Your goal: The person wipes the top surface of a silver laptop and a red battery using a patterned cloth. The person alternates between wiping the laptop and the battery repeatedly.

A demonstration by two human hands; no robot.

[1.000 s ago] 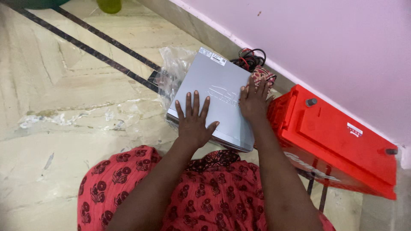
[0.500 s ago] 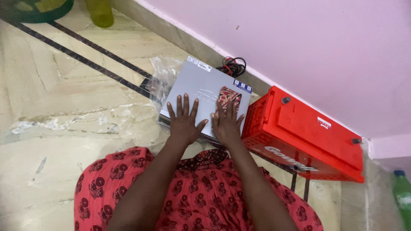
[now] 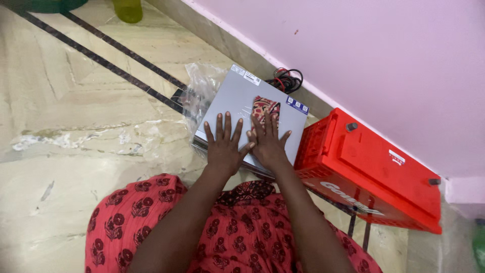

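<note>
**Handling notes: grey metal-cased unit and folded cloth**

The flat rectangular grey metal-cased unit (image 3: 237, 108) is seen on the pale marble floor (image 3: 86, 101), close to the pink wall (image 3: 379, 60), with crumpled clear plastic wrap (image 3: 199, 88) under its far-left corner. A coil of black and red cables (image 3: 288, 79) lies behind it, and a red plastic battery box (image 3: 376, 172) stands just beside it on the right.

The left hand (image 3: 225, 144) is laid flat on the lid, fingers spread, nothing gripped. The right hand (image 3: 268, 141) is likewise flat and spread — its fingertips (image 3: 262, 120) press on a small folded red patterned cloth (image 3: 265, 105) resting on the lid.

The casing is judged rigid and fairly heavy; its painted top looks smooth and likely slippery under a palm. A lift is best taken at the two short sides, from underneath, not by the lid. The cloth is judged soft and light — it can be pinched anywhere, though it slides readily on the smooth lid.
</note>
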